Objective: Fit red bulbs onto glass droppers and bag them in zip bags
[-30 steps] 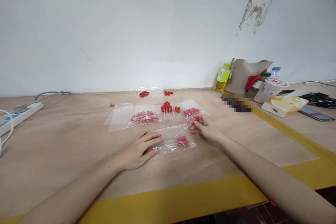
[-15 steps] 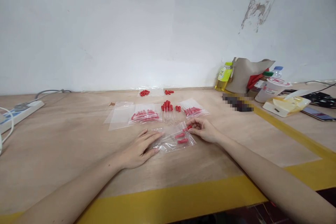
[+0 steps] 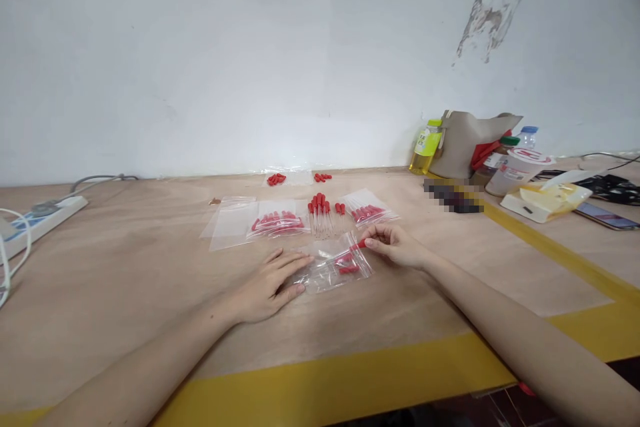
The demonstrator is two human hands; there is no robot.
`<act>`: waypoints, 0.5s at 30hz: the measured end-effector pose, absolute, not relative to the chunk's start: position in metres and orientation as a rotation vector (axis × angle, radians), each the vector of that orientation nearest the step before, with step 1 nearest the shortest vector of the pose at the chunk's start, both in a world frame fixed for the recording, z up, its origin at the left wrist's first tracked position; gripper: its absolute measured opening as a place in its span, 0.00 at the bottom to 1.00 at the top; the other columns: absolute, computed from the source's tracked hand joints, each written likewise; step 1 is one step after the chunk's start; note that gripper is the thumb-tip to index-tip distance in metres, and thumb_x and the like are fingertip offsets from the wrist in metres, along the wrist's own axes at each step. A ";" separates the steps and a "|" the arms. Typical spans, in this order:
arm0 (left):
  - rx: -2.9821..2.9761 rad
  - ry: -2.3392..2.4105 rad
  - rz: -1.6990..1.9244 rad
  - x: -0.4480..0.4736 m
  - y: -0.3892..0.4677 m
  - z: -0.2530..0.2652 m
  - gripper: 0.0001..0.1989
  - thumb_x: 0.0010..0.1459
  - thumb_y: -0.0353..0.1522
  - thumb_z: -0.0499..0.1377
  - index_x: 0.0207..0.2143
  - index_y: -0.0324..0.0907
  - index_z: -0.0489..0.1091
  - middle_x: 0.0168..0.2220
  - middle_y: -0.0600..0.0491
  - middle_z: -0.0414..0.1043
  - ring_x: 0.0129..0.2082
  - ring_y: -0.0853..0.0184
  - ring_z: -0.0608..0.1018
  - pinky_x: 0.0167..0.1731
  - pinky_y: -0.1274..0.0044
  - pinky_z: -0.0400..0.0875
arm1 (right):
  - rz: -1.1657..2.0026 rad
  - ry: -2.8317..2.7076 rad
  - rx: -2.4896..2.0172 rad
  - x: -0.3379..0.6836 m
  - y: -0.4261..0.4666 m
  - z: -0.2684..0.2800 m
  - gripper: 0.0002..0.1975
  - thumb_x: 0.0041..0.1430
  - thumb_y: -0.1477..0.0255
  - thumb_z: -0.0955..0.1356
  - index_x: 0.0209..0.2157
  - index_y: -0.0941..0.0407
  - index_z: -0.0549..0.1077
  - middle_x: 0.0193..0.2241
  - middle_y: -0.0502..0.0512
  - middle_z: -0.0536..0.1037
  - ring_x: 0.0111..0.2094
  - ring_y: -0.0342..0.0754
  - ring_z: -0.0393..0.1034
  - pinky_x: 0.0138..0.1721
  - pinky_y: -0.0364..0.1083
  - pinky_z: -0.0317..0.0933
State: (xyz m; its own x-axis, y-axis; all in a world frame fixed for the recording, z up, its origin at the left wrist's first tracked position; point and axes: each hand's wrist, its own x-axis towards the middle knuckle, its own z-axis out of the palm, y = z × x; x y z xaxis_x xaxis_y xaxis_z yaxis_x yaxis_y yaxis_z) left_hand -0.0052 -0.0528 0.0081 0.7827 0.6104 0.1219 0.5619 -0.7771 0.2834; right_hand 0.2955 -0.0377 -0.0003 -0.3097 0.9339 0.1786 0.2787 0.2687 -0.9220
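Note:
A clear zip bag [image 3: 320,277] lies flat in front of me with red-bulbed droppers [image 3: 349,269] inside. My left hand [image 3: 273,283] rests open on the bag's left end, fingers spread. At the bag's right-hand mouth, my right hand [image 3: 397,245] pinches the red bulb of a dropper [image 3: 359,245]; its thin stem reaches into the bag. Just beyond the bag lie several loose droppers [image 3: 319,205], bulbs pointing away from me, and two more droppers [image 3: 340,208] beside them. Filled bags of droppers lie left [image 3: 277,220] and right [image 3: 369,208] of these.
Flat clear bags [image 3: 230,223] lie at the left. Red bulbs [image 3: 276,179] sit near the wall. At the right stand a yellow bottle [image 3: 425,147], a grey bag [image 3: 455,143], a cup [image 3: 517,173], a tissue pack [image 3: 545,202] and a phone [image 3: 607,215]. A power strip [image 3: 47,223] is far left.
My right hand has shifted slightly right, and more of the red bulb in its fingers shows at the bag's mouth. My left hand stays on the bag. The view has shifted slightly.

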 end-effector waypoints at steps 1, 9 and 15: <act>2.741 0.912 0.311 -0.005 -0.053 0.008 0.22 0.62 0.39 0.44 0.58 0.49 0.49 0.58 0.53 0.54 0.57 0.64 0.57 0.58 0.63 0.42 | 1.001 -1.792 -1.080 0.296 -0.039 0.001 0.16 0.46 0.59 0.68 0.28 0.58 0.68 0.27 0.52 0.71 0.30 0.43 0.65 0.35 0.45 0.59; 2.739 0.902 0.315 -0.006 -0.054 0.009 0.23 0.62 0.39 0.44 0.58 0.49 0.48 0.57 0.52 0.55 0.57 0.63 0.57 0.57 0.62 0.43 | 1.225 -1.806 -0.918 0.289 -0.043 -0.009 0.15 0.48 0.60 0.67 0.27 0.57 0.63 0.24 0.47 0.69 0.16 0.35 0.56 0.17 0.37 0.50; 2.734 0.889 0.322 -0.005 -0.054 0.010 0.22 0.62 0.39 0.44 0.58 0.49 0.48 0.57 0.52 0.55 0.57 0.64 0.58 0.58 0.63 0.42 | 1.281 -1.774 -1.052 0.286 -0.040 -0.014 0.16 0.52 0.58 0.64 0.32 0.55 0.59 0.13 0.38 0.59 0.09 0.34 0.50 0.11 0.36 0.42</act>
State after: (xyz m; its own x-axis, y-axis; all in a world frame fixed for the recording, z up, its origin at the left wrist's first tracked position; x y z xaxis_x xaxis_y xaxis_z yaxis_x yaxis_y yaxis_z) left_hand -0.0050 -0.0538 0.0101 0.7896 0.5994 0.1312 0.5446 -0.7831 0.3002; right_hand 0.2857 -0.0398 -0.0143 -0.4266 0.9012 0.0763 0.2110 0.1812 -0.9605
